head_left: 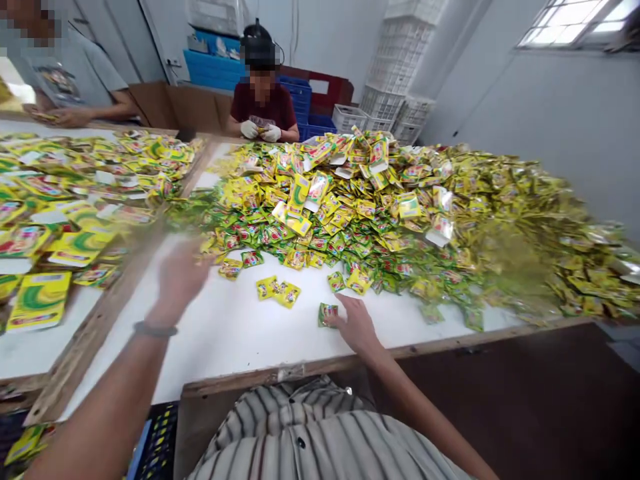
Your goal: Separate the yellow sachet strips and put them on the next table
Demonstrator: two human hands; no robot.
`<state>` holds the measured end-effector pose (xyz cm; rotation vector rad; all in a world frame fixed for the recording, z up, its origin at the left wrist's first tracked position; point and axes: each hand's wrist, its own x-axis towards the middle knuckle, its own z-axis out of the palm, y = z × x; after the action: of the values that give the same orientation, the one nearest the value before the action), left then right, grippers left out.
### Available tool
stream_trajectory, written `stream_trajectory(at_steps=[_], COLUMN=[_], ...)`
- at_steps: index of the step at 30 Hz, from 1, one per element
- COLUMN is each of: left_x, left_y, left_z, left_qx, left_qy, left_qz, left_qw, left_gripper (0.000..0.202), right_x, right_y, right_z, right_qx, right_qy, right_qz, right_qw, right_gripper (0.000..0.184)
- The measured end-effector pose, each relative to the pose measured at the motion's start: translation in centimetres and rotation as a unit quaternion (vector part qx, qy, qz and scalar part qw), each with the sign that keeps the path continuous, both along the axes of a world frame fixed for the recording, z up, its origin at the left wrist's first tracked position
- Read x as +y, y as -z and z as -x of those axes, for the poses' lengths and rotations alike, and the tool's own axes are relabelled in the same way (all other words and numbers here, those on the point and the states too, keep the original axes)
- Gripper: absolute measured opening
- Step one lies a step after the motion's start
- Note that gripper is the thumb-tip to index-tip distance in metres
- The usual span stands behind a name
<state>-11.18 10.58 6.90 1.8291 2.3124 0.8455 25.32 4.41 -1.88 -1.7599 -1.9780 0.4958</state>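
My right hand [358, 325] is low over the white tabletop [235, 333], with thumb and fingers on a small green packet [327, 314]. My left hand [184, 279] is smeared by motion near the left edge of the packet heap, so its fingers do not show clearly. Between the hands lie two small yellow packets [278, 291], side by side and touching. Just beyond my right fingertips sit another green packet [335, 281] and a yellow packet [359, 280]. A large heap of yellow and green packets [340, 213] rises behind them.
A wooden divider [107, 313] separates this surface from the left one, where flat yellow boxes [41, 300] lie scattered. Across the table a person in white gloves [260, 130] handles something small. Another person [80, 87] stands at far left. White crates [400, 67] are stacked behind.
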Motion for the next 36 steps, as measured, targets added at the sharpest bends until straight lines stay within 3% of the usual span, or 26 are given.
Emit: stream_trajectory(at_steps=[2, 4, 6, 9, 13, 16, 18, 20, 22, 24, 27, 30, 33, 36], left_x=[-0.3, -0.6, -0.7, -0.6, -0.9, -1.7, -2.5, -3.4, -4.3, -5.0, -5.8, -6.3, -6.6, -6.8], left_y=[3.2, 5.1, 5.9, 6.0, 6.4, 7.1, 7.5, 7.7, 7.6, 7.4, 7.1, 7.0, 6.7, 6.3], left_z=[-4.6, -8.5, -11.3, -13.3, -14.1, -14.4, -14.6, -14.7, -14.7, -14.5, -14.0, -13.5, -13.4, -13.6], left_qx=[0.000, 0.021, 0.070, 0.121, 0.064, -0.096, -0.250, -0.388, -0.477, -0.520, -0.552, -0.578, -0.609, -0.643], left_qy=[0.098, 0.156, 0.168, 0.165, 0.205, 0.237, 0.234, 0.233, 0.237, 0.244, 0.250, 0.258, 0.252, 0.208], left_qz=[0.065, 0.110, 0.149, 0.193, 0.183, 0.187, 0.200, 0.207, 0.208, 0.203, 0.190, 0.171, 0.160, 0.181], left_qw=[0.993, 0.981, 0.972, 0.960, 0.960, 0.949, 0.918, 0.867, 0.820, 0.793, 0.772, 0.755, 0.735, 0.714], left_gripper=[0.036, 0.038, 0.040, 0.039, 0.031, 0.023, 0.026, 0.035, 0.043, 0.043, 0.041, 0.041, 0.049, 0.062], right_x=[0.3, 0.5, 0.8, 1.1, 1.1, 1.1, 1.1, 1.2, 1.2, 1.3, 1.5, 1.5, 1.5, 1.2], right_y=[-0.2, -0.5, -0.6, -0.5, 0.1, 0.3, 0.2, 0.0, -0.3, -0.6, -1.1, -1.6, -1.9, -1.9], right_z=[0.8, 1.6, 2.0, 2.1, 1.8, 1.9, 2.1, 2.4, 2.7, 2.9, 3.3, 3.7, 3.9, 4.1], right_qx=[-0.038, -0.065, -0.077, -0.054, 0.069, 0.226, 0.335, 0.406, 0.415, 0.396, 0.400, 0.442, 0.457, 0.431], right_qy=[-0.037, -0.041, -0.037, -0.041, -0.017, -0.007, -0.029, -0.068, -0.097, -0.095, -0.068, -0.057, -0.077, -0.086], right_qz=[0.026, 0.059, 0.085, 0.094, 0.112, 0.150, 0.178, 0.205, 0.217, 0.210, 0.201, 0.231, 0.269, 0.241], right_qw=[0.998, 0.995, 0.993, 0.993, 0.991, 0.963, 0.925, 0.888, 0.878, 0.889, 0.892, 0.865, 0.844, 0.866], right_gripper=[0.045, 0.035, 0.021, 0.011, 0.007, 0.013, 0.021, 0.026, 0.027, 0.028, 0.041, 0.056, 0.052, 0.041])
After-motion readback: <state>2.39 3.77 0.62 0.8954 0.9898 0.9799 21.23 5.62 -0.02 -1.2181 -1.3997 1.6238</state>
